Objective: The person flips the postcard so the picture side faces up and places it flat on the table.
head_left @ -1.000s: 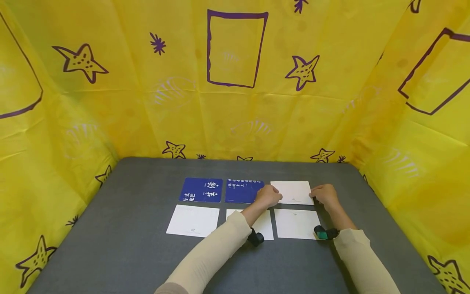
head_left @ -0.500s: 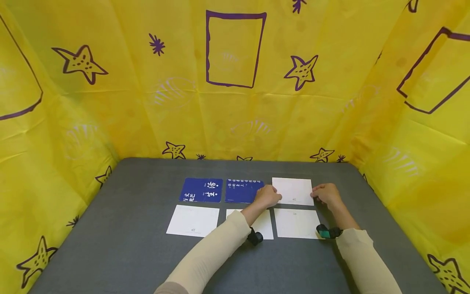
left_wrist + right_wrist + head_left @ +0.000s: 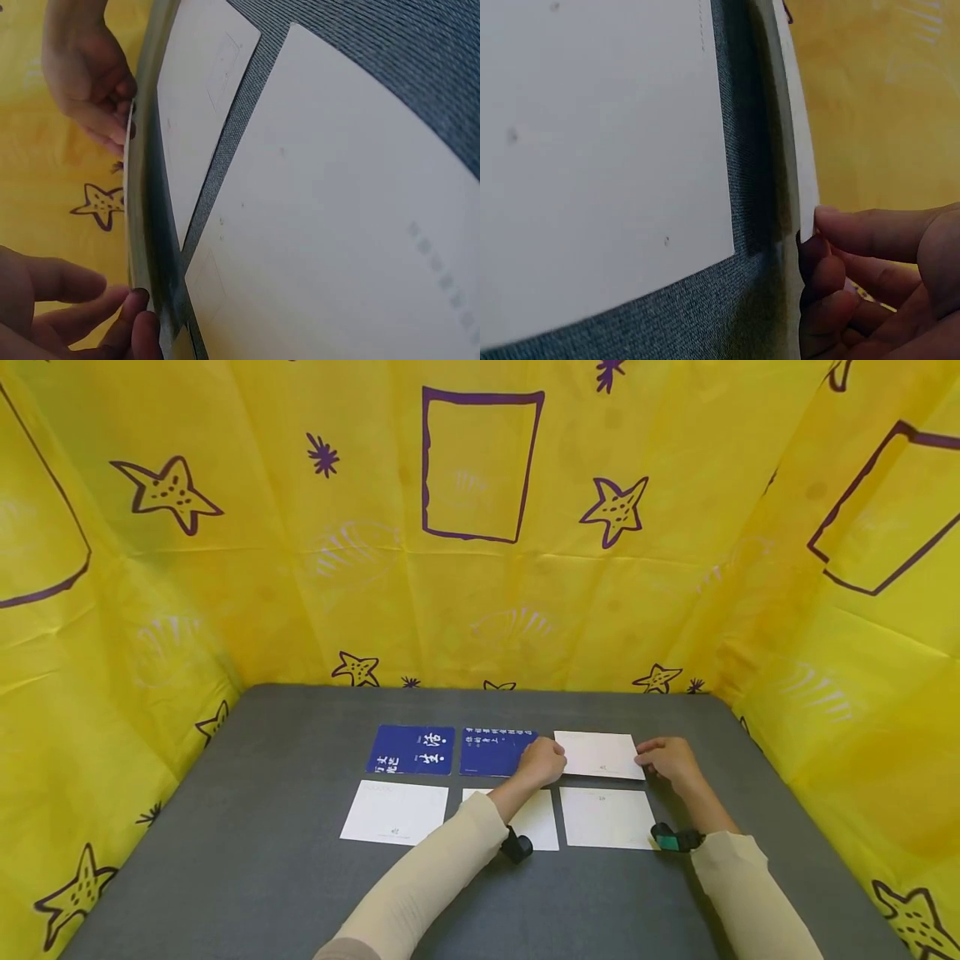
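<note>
So the white card at the back right is strung between both hands, long axis running side to side, near edge seemingly just off the tabletop. Left hand pinches one end, right hand the other, fingers closed on it, so neither's nearer.

This was a cloth-walled booth around a table; what kind of room held it could not be told. Yellow cloth printed with purple-outlined starfish covered the top and both sides of the frame, above a dark grey tabletop.
</note>
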Available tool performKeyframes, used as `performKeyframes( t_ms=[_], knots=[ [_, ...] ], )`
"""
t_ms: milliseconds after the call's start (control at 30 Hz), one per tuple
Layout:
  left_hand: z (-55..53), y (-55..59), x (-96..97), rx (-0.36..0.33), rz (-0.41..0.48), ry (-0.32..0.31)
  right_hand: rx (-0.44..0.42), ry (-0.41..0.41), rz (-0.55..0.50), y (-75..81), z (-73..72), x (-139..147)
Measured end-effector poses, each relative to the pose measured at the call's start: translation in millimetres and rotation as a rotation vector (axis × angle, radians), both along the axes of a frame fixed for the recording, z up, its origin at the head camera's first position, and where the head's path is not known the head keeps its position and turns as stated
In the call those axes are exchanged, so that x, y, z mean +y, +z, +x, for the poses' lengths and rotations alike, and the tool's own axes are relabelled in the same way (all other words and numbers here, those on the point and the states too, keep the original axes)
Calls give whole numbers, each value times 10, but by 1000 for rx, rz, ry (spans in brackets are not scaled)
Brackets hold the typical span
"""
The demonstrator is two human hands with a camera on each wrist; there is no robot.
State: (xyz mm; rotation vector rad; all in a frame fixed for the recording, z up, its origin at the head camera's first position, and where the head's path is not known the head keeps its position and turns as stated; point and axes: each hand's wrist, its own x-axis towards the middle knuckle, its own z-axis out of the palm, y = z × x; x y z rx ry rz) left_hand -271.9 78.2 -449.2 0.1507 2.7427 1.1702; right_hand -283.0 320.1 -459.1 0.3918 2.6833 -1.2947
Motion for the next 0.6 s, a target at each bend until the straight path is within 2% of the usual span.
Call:
performKeyframes(
  t_ms=[133, 367, 600],
  knots=[
    [-15, -16, -20, 11, 24, 10, -6, 37, -17, -4, 12, 34],
    [-33, -42, -43, 37, 52, 48, -33, 86, -129, 3, 37, 97],
    [-15, -18, -79, 54, 118, 31, -45, 145, -182, 9, 84, 138]
  ],
)
